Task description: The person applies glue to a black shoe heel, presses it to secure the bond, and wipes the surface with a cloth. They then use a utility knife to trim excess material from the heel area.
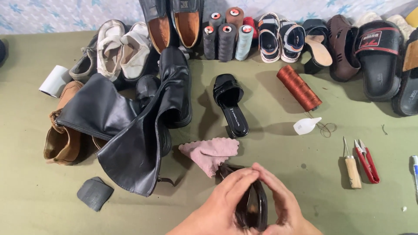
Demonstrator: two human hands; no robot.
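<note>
Both hands, left (224, 202) and right (285, 204), curl together, fingertips touching.

I am holding a shoe (251, 204) between my fingers (244, 180), nearest me on the surface (270, 143). A cloth (210, 152) is lying just behind it, boots (135, 126) to the left, an awl (352, 167) and snips (367, 160) to the right.

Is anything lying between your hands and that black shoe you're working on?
Nothing visible: the left hand and right hand already clasp the black shoe directly. The pink cloth lies just beyond it.
</note>
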